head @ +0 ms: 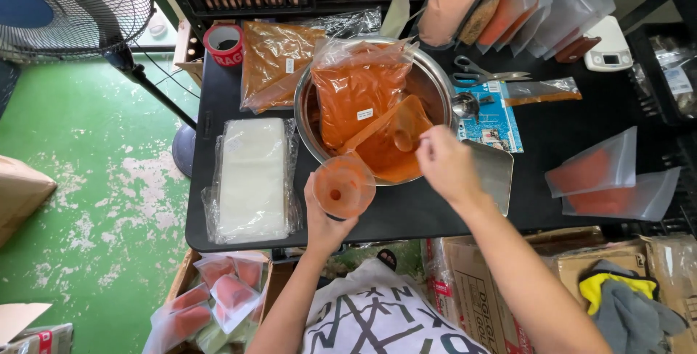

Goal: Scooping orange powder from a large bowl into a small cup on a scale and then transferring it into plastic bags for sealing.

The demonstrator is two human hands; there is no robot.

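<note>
Fingers of the left hand (324, 217) wrap from below around an orange funnel (343, 185), low centre of the frame; whatever sits beneath the funnel is hidden by it. Right hand (444, 163) is curled closed, seemingly on a spoon handle dipping into the bag of red powder (363, 100) inside the steel bowl (435, 78) — the grip itself faces away, hard to confirm. Left of the bowl lies a stack of clear bags (250, 180); filled pouches (606, 180) sit at the right edge.
</note>
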